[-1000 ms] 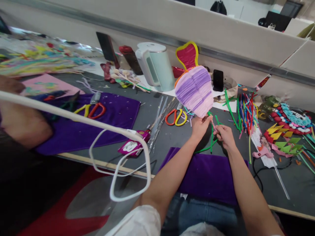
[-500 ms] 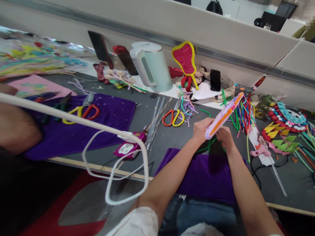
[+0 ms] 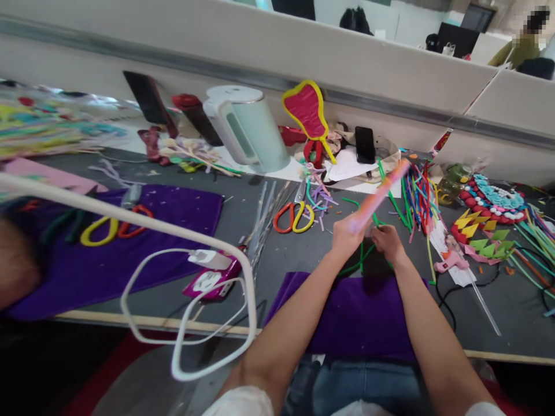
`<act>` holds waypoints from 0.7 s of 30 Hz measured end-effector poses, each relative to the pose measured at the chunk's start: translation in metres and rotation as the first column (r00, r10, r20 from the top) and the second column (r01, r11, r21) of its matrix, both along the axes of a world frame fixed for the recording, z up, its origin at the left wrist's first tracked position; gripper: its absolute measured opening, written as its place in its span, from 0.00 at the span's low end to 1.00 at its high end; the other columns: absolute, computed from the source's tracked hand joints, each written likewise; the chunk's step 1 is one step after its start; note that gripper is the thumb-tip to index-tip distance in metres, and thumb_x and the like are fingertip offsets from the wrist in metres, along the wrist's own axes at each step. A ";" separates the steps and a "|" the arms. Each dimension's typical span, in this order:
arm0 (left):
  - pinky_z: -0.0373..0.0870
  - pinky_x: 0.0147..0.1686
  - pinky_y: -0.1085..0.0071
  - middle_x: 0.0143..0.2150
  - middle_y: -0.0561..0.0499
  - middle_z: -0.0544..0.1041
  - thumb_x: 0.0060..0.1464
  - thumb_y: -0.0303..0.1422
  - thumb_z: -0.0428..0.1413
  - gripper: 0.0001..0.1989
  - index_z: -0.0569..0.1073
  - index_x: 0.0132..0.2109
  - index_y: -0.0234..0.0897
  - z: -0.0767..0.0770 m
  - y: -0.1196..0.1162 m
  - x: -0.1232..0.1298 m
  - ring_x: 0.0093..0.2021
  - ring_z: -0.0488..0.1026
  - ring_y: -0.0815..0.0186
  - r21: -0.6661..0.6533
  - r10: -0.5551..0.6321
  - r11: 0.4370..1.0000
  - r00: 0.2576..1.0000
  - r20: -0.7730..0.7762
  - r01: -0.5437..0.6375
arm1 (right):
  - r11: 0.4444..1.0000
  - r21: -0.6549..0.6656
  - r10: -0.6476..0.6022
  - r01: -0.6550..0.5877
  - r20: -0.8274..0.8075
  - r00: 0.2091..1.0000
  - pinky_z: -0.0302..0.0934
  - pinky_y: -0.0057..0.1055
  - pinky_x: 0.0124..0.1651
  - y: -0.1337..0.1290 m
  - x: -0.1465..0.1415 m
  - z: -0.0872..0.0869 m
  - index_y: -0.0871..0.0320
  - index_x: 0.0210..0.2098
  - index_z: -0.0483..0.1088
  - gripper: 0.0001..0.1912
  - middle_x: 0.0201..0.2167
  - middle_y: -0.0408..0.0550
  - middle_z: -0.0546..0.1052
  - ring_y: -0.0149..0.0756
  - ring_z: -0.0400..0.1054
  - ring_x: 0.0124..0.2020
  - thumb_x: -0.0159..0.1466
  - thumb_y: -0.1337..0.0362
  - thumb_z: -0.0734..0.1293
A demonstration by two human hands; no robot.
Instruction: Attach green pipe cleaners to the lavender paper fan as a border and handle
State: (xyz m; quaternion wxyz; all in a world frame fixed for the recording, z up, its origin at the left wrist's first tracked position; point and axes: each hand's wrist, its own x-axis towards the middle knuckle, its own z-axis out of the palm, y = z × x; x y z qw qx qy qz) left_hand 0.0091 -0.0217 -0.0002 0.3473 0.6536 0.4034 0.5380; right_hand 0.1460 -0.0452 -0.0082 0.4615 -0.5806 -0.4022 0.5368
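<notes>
My left hand (image 3: pixel 347 240) is closed around the lower end of a fuzzy pipe-cleaner piece (image 3: pixel 378 196), lilac and orange, seen nearly edge-on and blurred. It slants up to the right above the table. Just right of it, my right hand (image 3: pixel 388 244) has its fingers curled together near the piece's lower end; what they pinch is hidden. Green pipe cleaners (image 3: pixel 362 260) lie on the table below and between the hands. Under my forearms a folded purple cloth (image 3: pixel 359 315) covers the table's front edge.
Scissors (image 3: pixel 295 216) lie left of my hands, beside cut lilac bits. A kettle (image 3: pixel 254 130), a yellow-rimmed fan shape (image 3: pixel 307 110) and a phone (image 3: pixel 365 144) stand behind. A pink glue gun (image 3: pixel 453 261) is at right. A white looped tube (image 3: pixel 249 289) crosses the left foreground; a co-worker's arm (image 3: pixel 17 260) is beyond.
The view has shifted, so the table things appear further left and lower. The lilac and orange piece has turned more edge-on in my left hand. My right hand stays curled close by.
</notes>
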 end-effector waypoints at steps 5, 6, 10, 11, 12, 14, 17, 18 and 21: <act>0.75 0.35 0.68 0.26 0.50 0.78 0.46 0.41 0.63 0.13 0.74 0.28 0.35 0.001 0.018 -0.006 0.28 0.76 0.64 -0.278 0.089 0.960 0.915 0.395 0.026 | 1.000 0.003 -0.021 0.022 -0.186 0.982 0.35 0.21 0.13 0.002 0.008 0.008 0.62 0.29 0.73 0.23 0.15 0.40 0.70 0.18 0.44 0.10 0.54 0.45 0.70; 0.75 0.34 0.68 0.26 0.51 0.78 0.43 0.41 0.65 0.14 0.73 0.28 0.35 0.002 0.020 -0.008 0.27 0.76 0.65 -0.333 0.090 0.940 0.880 0.467 0.081 | 0.999 0.025 -0.030 0.036 -0.221 0.975 0.34 0.21 0.13 0.002 0.009 0.009 0.62 0.29 0.73 0.22 0.15 0.40 0.70 0.18 0.44 0.10 0.51 0.47 0.72; 0.75 0.32 0.69 0.27 0.49 0.79 0.38 0.41 0.69 0.18 0.72 0.28 0.33 0.005 0.020 -0.013 0.24 0.76 0.67 -0.422 0.063 0.879 0.821 0.568 0.224 | 0.997 0.077 0.024 -0.007 -0.216 0.976 0.34 0.22 0.14 0.001 0.008 0.010 0.61 0.30 0.73 0.20 0.18 0.40 0.73 0.17 0.45 0.11 0.46 0.53 0.76; 0.75 0.32 0.69 0.27 0.49 0.79 0.38 0.41 0.69 0.18 0.73 0.28 0.32 0.006 0.020 -0.014 0.24 0.76 0.67 -0.430 0.060 0.871 0.816 0.574 0.239 | 0.996 0.083 0.044 -0.028 -0.201 0.978 0.34 0.22 0.14 0.000 0.008 0.010 0.61 0.30 0.74 0.19 0.19 0.41 0.74 0.17 0.45 0.11 0.46 0.53 0.76; 0.74 0.32 0.69 0.27 0.48 0.79 0.37 0.41 0.70 0.19 0.73 0.29 0.32 0.006 0.020 -0.014 0.24 0.76 0.67 -0.436 0.058 0.865 0.813 0.579 0.249 | 0.995 0.089 0.062 -0.046 -0.186 0.981 0.34 0.22 0.15 -0.001 0.007 0.011 0.61 0.30 0.74 0.19 0.19 0.41 0.75 0.18 0.45 0.11 0.46 0.53 0.76; 0.74 0.32 0.70 0.28 0.48 0.80 0.38 0.42 0.70 0.19 0.75 0.30 0.32 0.006 0.020 -0.015 0.25 0.77 0.67 -0.446 0.054 0.855 0.809 0.585 0.266 | 0.993 0.100 0.085 -0.070 -0.157 0.984 0.34 0.23 0.15 -0.002 0.006 0.014 0.60 0.31 0.74 0.19 0.21 0.41 0.75 0.18 0.45 0.12 0.46 0.54 0.76; 0.74 0.32 0.70 0.28 0.48 0.80 0.38 0.42 0.69 0.18 0.75 0.30 0.32 0.006 0.020 -0.015 0.25 0.77 0.67 -0.455 0.054 0.844 0.799 0.599 0.283 | 0.989 0.115 0.105 -0.092 -0.117 0.988 0.35 0.23 0.16 -0.004 0.005 0.019 0.60 0.34 0.74 0.20 0.22 0.41 0.76 0.18 0.45 0.13 0.45 0.55 0.76; 0.74 0.32 0.71 0.28 0.48 0.80 0.38 0.41 0.69 0.18 0.75 0.30 0.32 0.006 0.020 -0.015 0.25 0.77 0.67 -0.457 0.055 0.841 0.795 0.604 0.289 | 0.987 0.128 0.107 -0.094 -0.101 0.989 0.37 0.23 0.16 -0.004 0.005 0.021 0.60 0.34 0.74 0.21 0.23 0.41 0.77 0.19 0.46 0.13 0.45 0.55 0.76; 0.74 0.31 0.72 0.28 0.48 0.80 0.38 0.40 0.70 0.18 0.76 0.31 0.31 0.007 0.020 -0.016 0.25 0.77 0.68 -0.462 0.060 0.832 0.778 0.625 0.307 | 0.973 0.223 0.078 -0.065 -0.052 0.996 0.48 0.23 0.20 -0.004 0.002 0.022 0.59 0.36 0.74 0.20 0.26 0.42 0.77 0.23 0.57 0.18 0.46 0.56 0.76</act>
